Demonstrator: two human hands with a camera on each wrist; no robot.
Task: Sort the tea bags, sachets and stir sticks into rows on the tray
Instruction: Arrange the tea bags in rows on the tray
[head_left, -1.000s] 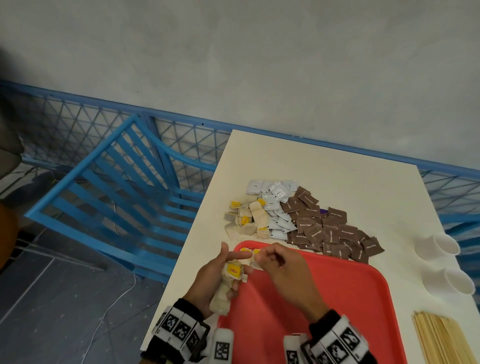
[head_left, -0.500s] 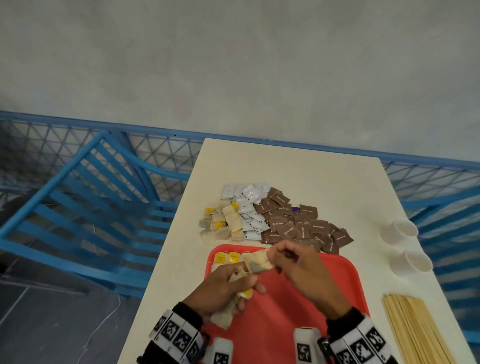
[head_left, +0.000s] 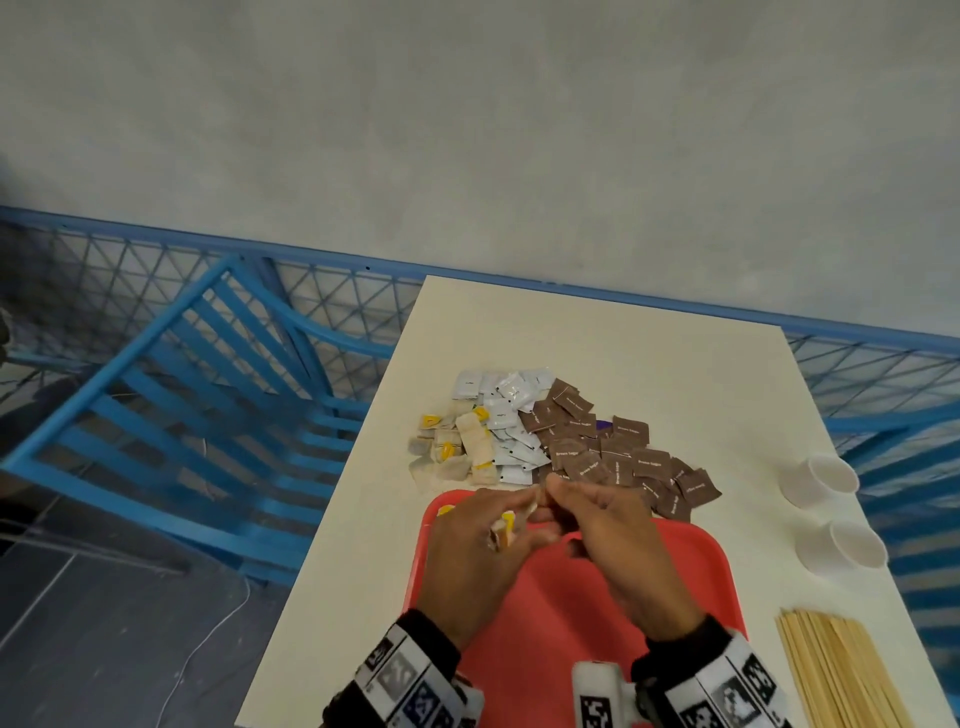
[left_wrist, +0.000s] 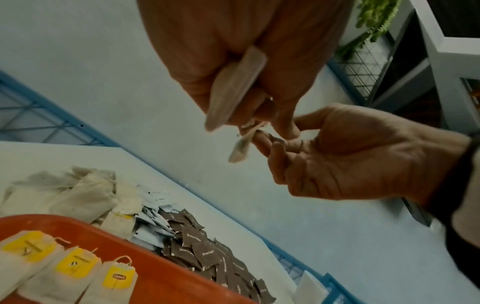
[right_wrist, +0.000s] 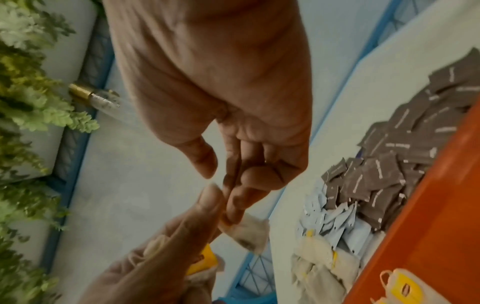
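Note:
Both hands meet over the far left corner of the red tray. My left hand grips a small bundle of tea bags, one of which shows its yellow tag. My right hand pinches the corner of one tea bag right at the left hand's fingertips. Three tea bags with yellow tags lie side by side on the tray's near left part. Just beyond the tray lie loose tea bags, white sachets and brown sachets.
A bundle of wooden stir sticks lies on the white table at the near right. Two white paper cups lie on their sides right of the tray. A blue chair and mesh fence stand left of the table.
The hands have drawn closer together and moved slightly toward the tray's far edge. The tea bag that stretched between them is now mostly hidden by the fingertips.

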